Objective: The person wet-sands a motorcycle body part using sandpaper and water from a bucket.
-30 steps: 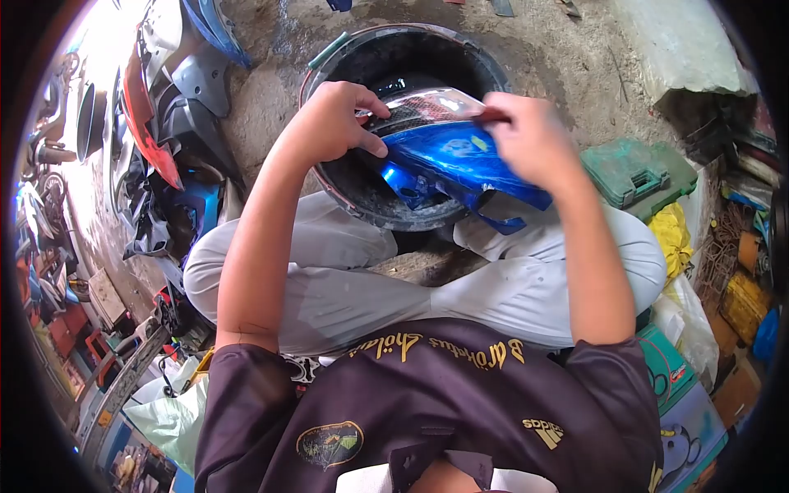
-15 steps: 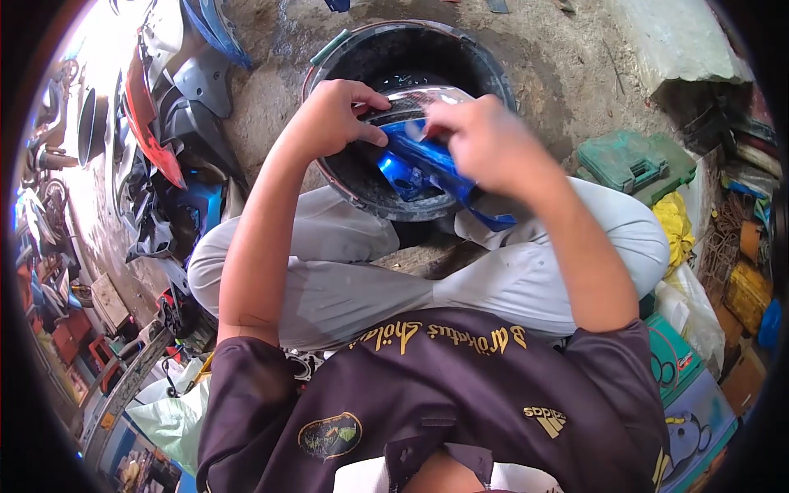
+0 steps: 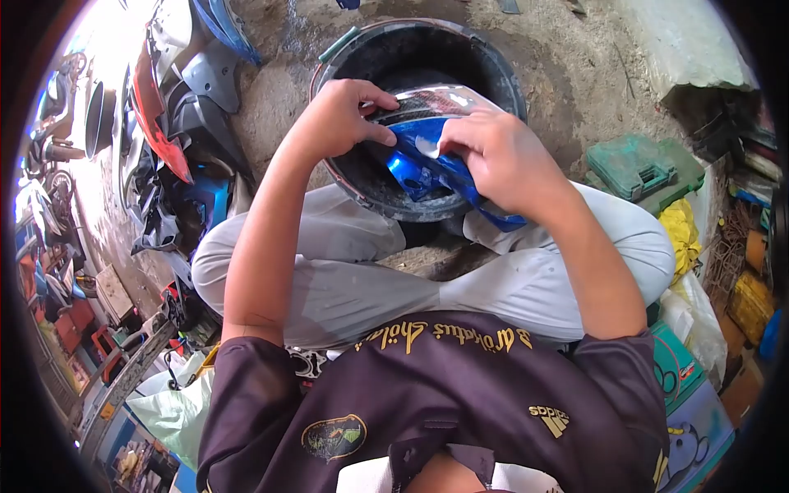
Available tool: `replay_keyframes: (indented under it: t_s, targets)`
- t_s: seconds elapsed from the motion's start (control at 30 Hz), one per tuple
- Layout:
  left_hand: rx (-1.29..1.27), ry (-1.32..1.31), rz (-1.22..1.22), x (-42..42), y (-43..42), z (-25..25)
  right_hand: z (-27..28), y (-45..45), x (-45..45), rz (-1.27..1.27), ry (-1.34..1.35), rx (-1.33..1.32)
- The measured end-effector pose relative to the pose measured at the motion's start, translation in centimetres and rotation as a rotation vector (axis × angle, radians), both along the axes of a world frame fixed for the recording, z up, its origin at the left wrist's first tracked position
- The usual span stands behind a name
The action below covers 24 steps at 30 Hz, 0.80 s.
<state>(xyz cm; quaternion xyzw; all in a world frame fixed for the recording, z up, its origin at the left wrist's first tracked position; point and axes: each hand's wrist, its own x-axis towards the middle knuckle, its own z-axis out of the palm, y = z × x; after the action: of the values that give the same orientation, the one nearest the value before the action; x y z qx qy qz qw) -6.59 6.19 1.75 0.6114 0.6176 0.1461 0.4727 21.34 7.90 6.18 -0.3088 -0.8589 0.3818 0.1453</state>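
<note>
A glossy blue plastic panel (image 3: 421, 131) with a clear and dark patterned upper part lies tilted over the near side of a black bucket (image 3: 353, 191). My left hand (image 3: 341, 119) grips the panel's left end between thumb and fingers. Bent over the panel's right part is my right hand (image 3: 501, 156), its fingertips pressed together at the blue surface beside a small pale patch. Whether those fingertips pinch something is hidden.
A green case (image 3: 633, 168) and a yellow bag (image 3: 680, 234) are on the right. Red, grey and black panels (image 3: 152, 115) pile up at the left. A concrete block (image 3: 690, 49) stands at the upper right. My crossed legs flank the bucket.
My right hand has moved left from the panel's right end, onto its blue surface. My left hand keeps its hold. The whole view has shifted slightly.
</note>
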Motion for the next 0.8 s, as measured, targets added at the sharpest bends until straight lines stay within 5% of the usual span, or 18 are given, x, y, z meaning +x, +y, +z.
replay_keyframes:
  t_s: [0.13, 0.27, 0.4, 0.5, 0.53, 0.67, 0.8]
  targets:
    - [0.006, -0.044, 0.015, -0.1, -0.6, -0.5, -0.7, 2.4, 2.9, -0.306, -0.214, -0.243]
    - [0.01, -0.051, 0.015, -0.2, -0.4, -0.5, 0.3, -0.8, 1.0, -0.035, -0.003, -0.041]
    - [0.023, -0.042, 0.013, -0.2, -0.6, -0.5, -1.4, 2.7, 3.4, -0.313, -0.262, -0.292]
    - [0.039, -0.052, 0.016, -0.2, -0.3, -0.7, 0.2, -0.5, 1.4, -0.194, -0.092, 0.01]
    - [0.034, -0.051, 0.016, -0.2, -0.4, -0.7, 0.9, -1.3, 0.8, -0.071, -0.062, -0.035]
    - [0.018, -0.063, 0.022, -0.1, -0.9, -0.4, -0.8, 1.8, 4.3, -0.319, -0.296, -0.148]
    - [0.017, -0.052, 0.009, -0.2, -0.4, -0.4, 2.4, -2.9, 1.4, -0.108, -0.17, 0.015]
